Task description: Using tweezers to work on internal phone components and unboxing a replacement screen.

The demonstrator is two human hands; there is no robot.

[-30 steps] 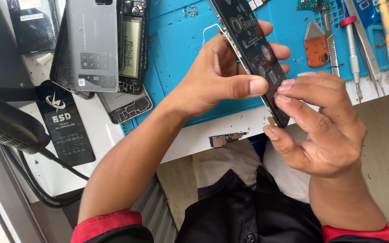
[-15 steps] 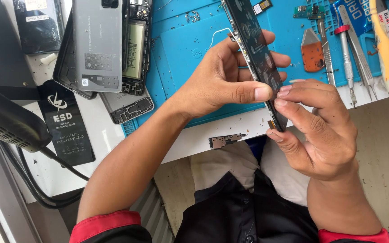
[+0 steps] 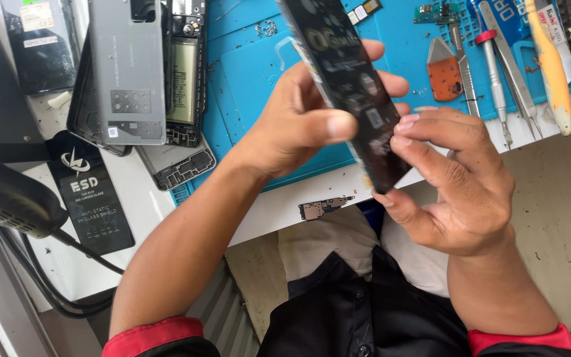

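Holding a dark phone [image 3: 351,92] edge-on above the blue work mat [image 3: 252,73], your left hand [image 3: 305,122] wraps it from the left, thumb pressed across its face and fingers curled behind. Your right hand [image 3: 457,185] meets it at the near end, fingertips [image 3: 406,125] pinched on the lower edge and thumb under the bottom corner. Both hands are closed on the phone, which tilts from far left to near right over the table edge.

Just near of it, a small circuit part [image 3: 324,207] lies on the white table [image 3: 166,218]. To the right, an orange pry tool [image 3: 444,73], tweezers [image 3: 513,73] and a yellow-handled tool [image 3: 553,66] rest on the mat. Far left sit a grey back cover [image 3: 127,73], an opened phone frame [image 3: 183,73] and a black packet [image 3: 94,198].
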